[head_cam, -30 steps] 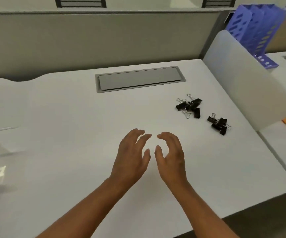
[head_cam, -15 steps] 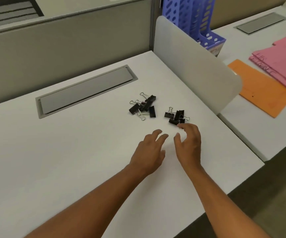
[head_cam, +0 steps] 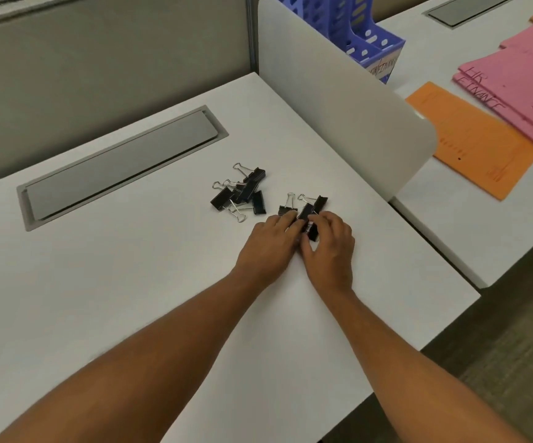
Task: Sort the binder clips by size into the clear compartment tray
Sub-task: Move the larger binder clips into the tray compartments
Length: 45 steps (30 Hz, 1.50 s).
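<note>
Two small heaps of black binder clips with silver wire handles lie on the white desk point(head_cam: 114, 298). The left heap point(head_cam: 245, 192) sits untouched beyond my hands. Both hands meet at the right heap point(head_cam: 320, 203). My left hand point(head_cam: 270, 249) lies flat with straight fingers, its tips touching a clip at the heap's left side. My right hand point(head_cam: 330, 251) curls its fingers and thumb round one binder clip point(head_cam: 312, 233) at the heap's near edge. My fingers hide part of that heap. The clear compartment tray is out of view.
A grey cable hatch point(head_cam: 121, 167) is set into the desk at the back left. A white divider panel point(head_cam: 338, 100) stands close on the right, with a blue file rack point(head_cam: 365, 33), an orange folder point(head_cam: 476, 139) and pink folders point(head_cam: 521, 87) beyond it. The desk's front edge runs close to my right forearm.
The view swung right and the tray left the frame. Both hands moved forward from the bare desk to the right heap, and my right hand closed on a clip.
</note>
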### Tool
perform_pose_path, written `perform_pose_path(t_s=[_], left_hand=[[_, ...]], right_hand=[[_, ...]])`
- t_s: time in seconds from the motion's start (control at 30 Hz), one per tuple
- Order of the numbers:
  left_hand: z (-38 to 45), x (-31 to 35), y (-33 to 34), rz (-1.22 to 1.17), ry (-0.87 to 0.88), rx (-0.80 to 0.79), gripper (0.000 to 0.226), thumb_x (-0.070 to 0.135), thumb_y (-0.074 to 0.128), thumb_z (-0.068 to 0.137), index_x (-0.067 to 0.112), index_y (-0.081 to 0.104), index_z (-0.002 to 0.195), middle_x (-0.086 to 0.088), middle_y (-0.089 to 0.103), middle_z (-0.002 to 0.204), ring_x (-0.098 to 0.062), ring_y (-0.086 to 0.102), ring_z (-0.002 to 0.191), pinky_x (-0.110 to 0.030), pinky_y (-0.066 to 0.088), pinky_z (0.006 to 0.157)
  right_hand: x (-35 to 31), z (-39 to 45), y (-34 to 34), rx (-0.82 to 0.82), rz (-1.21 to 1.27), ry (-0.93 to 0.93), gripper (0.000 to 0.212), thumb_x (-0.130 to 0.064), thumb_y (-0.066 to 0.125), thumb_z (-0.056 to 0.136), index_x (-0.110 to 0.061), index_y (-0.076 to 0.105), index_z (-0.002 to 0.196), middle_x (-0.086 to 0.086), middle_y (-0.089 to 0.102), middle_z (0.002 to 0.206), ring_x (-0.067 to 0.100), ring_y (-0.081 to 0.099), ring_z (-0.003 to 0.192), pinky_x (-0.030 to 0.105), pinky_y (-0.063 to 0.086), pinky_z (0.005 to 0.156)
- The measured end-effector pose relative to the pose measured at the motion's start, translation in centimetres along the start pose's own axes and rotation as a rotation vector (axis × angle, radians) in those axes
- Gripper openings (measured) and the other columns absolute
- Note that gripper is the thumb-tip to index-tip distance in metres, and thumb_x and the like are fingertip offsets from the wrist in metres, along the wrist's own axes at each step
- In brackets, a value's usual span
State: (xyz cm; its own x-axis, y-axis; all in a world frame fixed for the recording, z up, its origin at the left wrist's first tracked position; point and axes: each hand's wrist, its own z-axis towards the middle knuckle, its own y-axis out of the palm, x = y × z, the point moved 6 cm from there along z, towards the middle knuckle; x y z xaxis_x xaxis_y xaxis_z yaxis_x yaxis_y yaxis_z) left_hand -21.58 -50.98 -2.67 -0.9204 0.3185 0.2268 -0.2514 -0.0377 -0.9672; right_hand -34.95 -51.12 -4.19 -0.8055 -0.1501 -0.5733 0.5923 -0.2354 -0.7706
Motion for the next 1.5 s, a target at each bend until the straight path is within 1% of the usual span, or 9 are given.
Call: perform_pose_path(t_s=[0.17,0.27,0.47,0.67,0.83,1.0,1.07,1.27,1.5], left_hand=[[-1.1,-0.5,-0.7,-0.069,-0.001,0.106,0.012,0.013,0.064,0.097,0.006,0.068,0.106,-0.014,0.064,0.116,-0.035,0.065,0.092,-0.044,0.054,0.068],[-2.5,-1.2,-1.3,-0.091,-0.024,0.11,0.01,0.012,0.066,0.097,0.004,0.068,0.104,-0.013,0.064,0.116,-0.034,0.065,0.092,-0.041,0.054,0.063],[-6.3,-1.9,-2.3,-0.11,0.027,0.115,0.016,0.017,0.059,0.1,0.006,0.068,0.094,-0.012,0.068,0.115,-0.033,0.069,0.093,-0.042,0.058,0.066],[-10.4,-2.1,-3.0,-0.376,-0.173,0.038,0.025,0.021,0.054,0.108,0.01,0.064,0.128,-0.003,0.066,0.138,-0.025,0.064,0.123,-0.039,0.054,0.098],[-15.0,-1.4,-3.9,-1.057,-0.632,0.124,0.013,0.025,0.06,0.106,0.019,0.066,0.117,0.011,0.071,0.124,-0.013,0.072,0.103,-0.035,0.059,0.09],[-19.6,-0.6,-4.1,-1.685,-0.95,0.124,0.02,0.021,0.052,0.11,0.004,0.063,0.109,-0.01,0.077,0.119,-0.029,0.075,0.101,-0.044,0.06,0.091],[-21.6,-0.9,-4.3,-1.822,-1.048,0.108,0.025,0.026,0.052,0.109,0.006,0.065,0.112,-0.013,0.077,0.111,-0.025,0.069,0.087,-0.039,0.057,0.081],[-28.6,-3.1,-6.2,-1.871,-1.292,0.154,0.042,0.051,0.054,0.104,0.012,0.068,0.106,-0.006,0.06,0.078,-0.017,0.054,0.068,-0.034,0.044,0.067],[-39.2,-7.0,-10.4,-1.831,-1.342,0.304,0.065,0.066,0.045,0.102,0.008,0.071,0.115,-0.006,0.057,0.077,-0.019,0.05,0.063,-0.034,0.044,0.067]], right_hand=[[-0.8,-0.1,-0.6,-0.024,0.127,-0.057,0.041,-0.014,0.083,0.082,-0.016,0.065,0.12,0.002,0.061,0.119,0.024,0.06,0.105,0.043,0.054,0.092],[-1.6,-0.5,-0.8,-0.076,0.181,-0.111,0.043,-0.011,0.084,0.08,-0.017,0.067,0.119,0.0,0.061,0.113,0.02,0.063,0.099,0.041,0.057,0.089],[-2.4,-1.5,-1.8,-0.126,0.313,-0.122,0.049,-0.002,0.082,0.079,-0.02,0.071,0.123,-0.003,0.058,0.114,-0.003,0.061,0.093,0.013,0.051,0.085],[-1.3,-5.5,-2.4,-0.099,0.639,0.46,0.037,0.002,0.061,0.093,-0.024,0.077,0.114,-0.004,0.073,0.107,0.009,0.07,0.087,0.027,0.057,0.081],[-2.1,-9.1,-2.6,-0.082,0.978,0.835,0.031,0.002,0.047,0.104,-0.013,0.075,0.106,0.011,0.075,0.103,0.018,0.065,0.08,0.028,0.056,0.067],[-6.1,-12.8,-1.7,-0.375,1.193,1.193,0.021,-0.01,0.052,0.105,-0.002,0.071,0.109,0.021,0.074,0.099,0.021,0.055,0.069,0.03,0.046,0.061],[-8.5,-14.2,-1.0,-0.516,1.286,1.319,0.037,-0.03,0.048,0.11,0.0,0.071,0.111,0.018,0.073,0.093,0.023,0.056,0.067,0.03,0.044,0.06],[-14.7,-16.9,0.7,-0.763,1.123,1.145,0.072,-0.064,0.032,0.108,-0.005,0.072,0.101,0.01,0.061,0.073,0.027,0.061,0.067,0.033,0.046,0.06],[-24.9,-22.8,2.8,-1.026,0.875,0.826,0.043,-0.047,0.042,0.11,-0.011,0.06,0.095,0.006,0.057,0.075,0.017,0.044,0.057,0.029,0.029,0.051]])
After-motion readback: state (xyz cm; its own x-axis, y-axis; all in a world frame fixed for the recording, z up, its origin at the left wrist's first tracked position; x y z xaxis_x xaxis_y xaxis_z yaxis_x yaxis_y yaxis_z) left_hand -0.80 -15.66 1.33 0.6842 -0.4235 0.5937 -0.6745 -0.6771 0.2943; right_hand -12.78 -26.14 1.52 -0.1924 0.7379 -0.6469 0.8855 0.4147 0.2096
